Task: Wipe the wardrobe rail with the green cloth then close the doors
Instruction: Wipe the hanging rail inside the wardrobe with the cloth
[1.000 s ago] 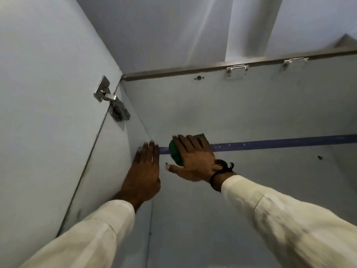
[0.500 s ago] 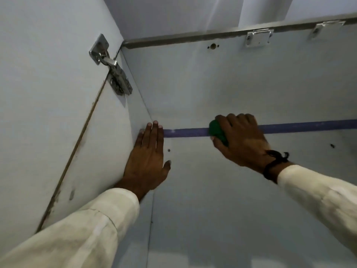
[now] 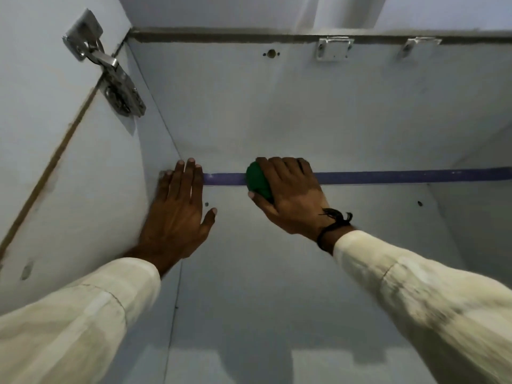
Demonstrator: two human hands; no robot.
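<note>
- Green cloth (image 3: 259,180) is bunched into a round lump, wrapped on the purple wardrobe rail (image 3: 388,176), and the right hand (image 3: 291,198) is closed around it.
- Left hand (image 3: 177,214) lies flat with fingers spread, at the rail's left end, just beside the cloth.
- Shiny metal hinge (image 3: 110,70) sits above the rail, on the smooth pale panel.

Green cloth (image 3: 259,182), blue-purple rail (image 3: 401,176), cream sleeves (image 3: 432,300).

Both arms reach up and forward, in cream sleeves. Left hand (image 3: 177,217) lies flat, fingers together and extended, thumb splayed to the right. Right hand (image 3: 291,200) is curled closed, knuckles up (a dark cord circles the wrist), thumb tucked beneath.
</note>
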